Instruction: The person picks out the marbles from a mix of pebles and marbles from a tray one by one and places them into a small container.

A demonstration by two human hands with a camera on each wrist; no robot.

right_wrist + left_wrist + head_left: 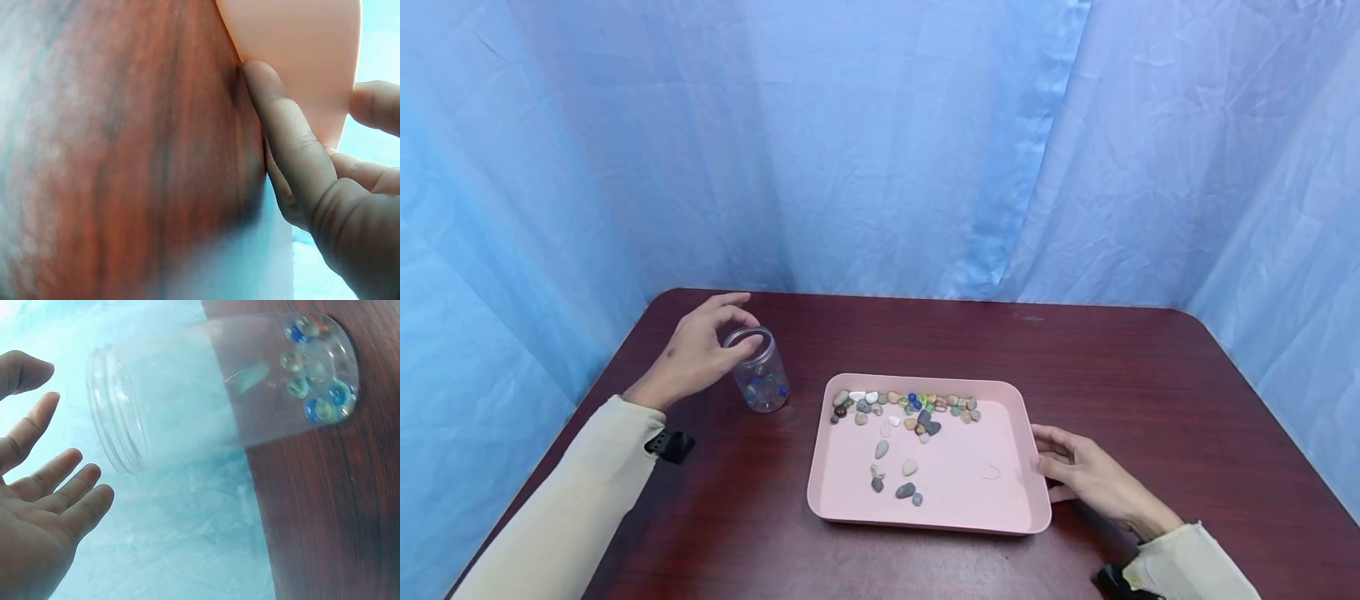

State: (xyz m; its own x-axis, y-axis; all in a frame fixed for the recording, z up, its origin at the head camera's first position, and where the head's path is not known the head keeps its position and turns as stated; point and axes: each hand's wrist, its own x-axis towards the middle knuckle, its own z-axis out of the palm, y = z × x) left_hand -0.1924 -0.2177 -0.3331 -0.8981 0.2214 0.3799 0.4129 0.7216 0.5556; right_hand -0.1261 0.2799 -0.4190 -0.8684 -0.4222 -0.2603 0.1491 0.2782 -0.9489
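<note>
My left hand (pixel 700 346) is beside the mouth of a clear plastic jar (pixel 760 379) at the left of the table. Its fingers are spread and stand apart from the rim in the left wrist view. Several glass marbles (pixel 325 409) lie at the bottom of the upright jar. On the right, my right hand (pixel 1093 475) touches the end wall of a pink tray (pixel 955 525). In the right wrist view one finger (pixel 284 125) lies along the wall's lower edge and another fingertip meets the rim.
Pebbles (pixel 906 491) and marbles (pixel 913 398) lie in the tray, most of them along its far side, with several pebbles scattered nearer its left. The dark red wooden table (pixel 1105 358) has rounded far corners. Blue curtains (pixel 880 150) hang behind it and at both sides.
</note>
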